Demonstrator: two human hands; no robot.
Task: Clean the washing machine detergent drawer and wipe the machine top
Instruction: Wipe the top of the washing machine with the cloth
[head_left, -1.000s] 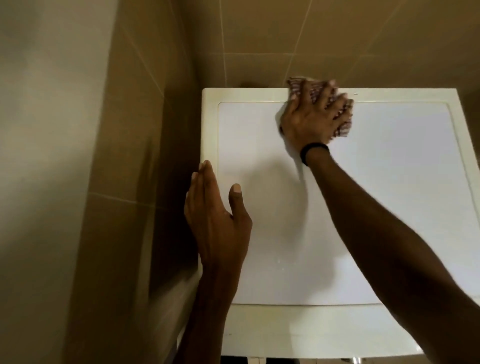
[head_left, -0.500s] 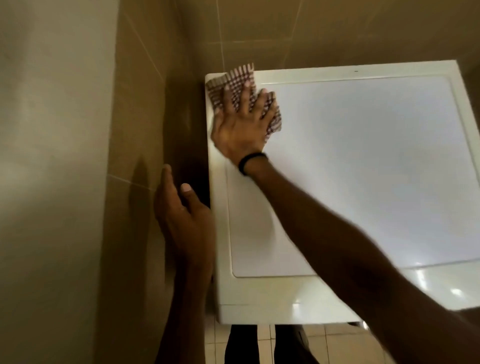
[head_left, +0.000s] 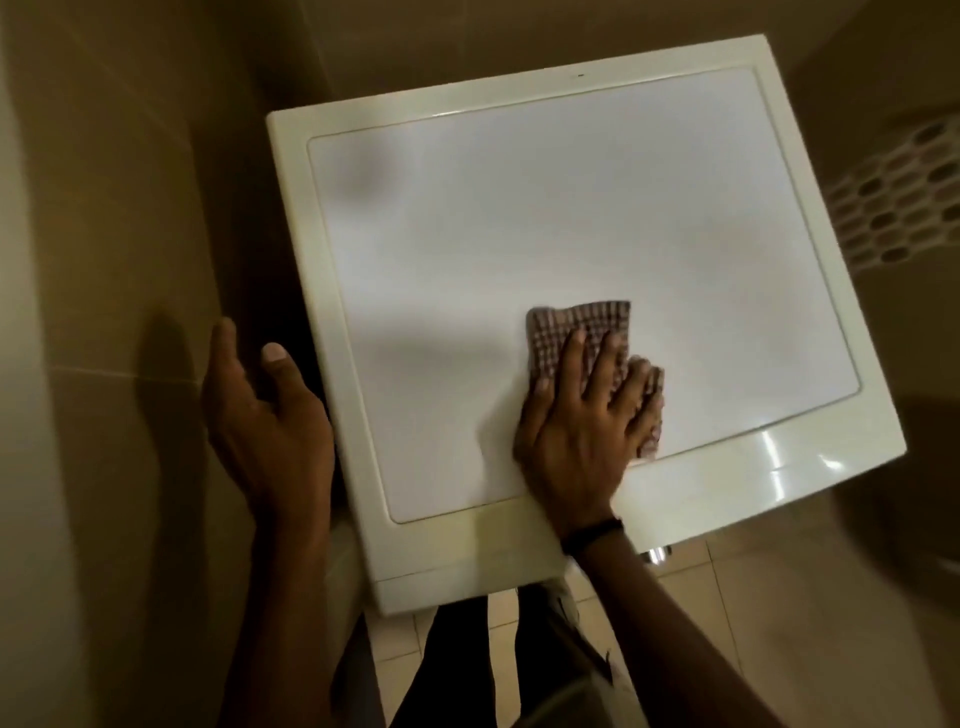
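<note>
My right hand (head_left: 582, 431): fingers spread flat, pressing checked cloth (head_left: 587, 325) onto machine top (head_left: 519, 208), near front edge. My left hand (head_left: 265, 426): fingers loose, holding nothing, beside left edge

The right hand (head_left: 582, 431) covers the near half of the checked cloth (head_left: 582, 325). The white perforated basket (head_left: 898, 202) is blurred and cut off by the right edge. A shiny metal part (head_left: 655, 555) peeks from under the washing machine top (head_left: 467, 234), mostly hidden. Whether the left hand (head_left: 265, 431) touches the machine's side cannot be told.
</note>
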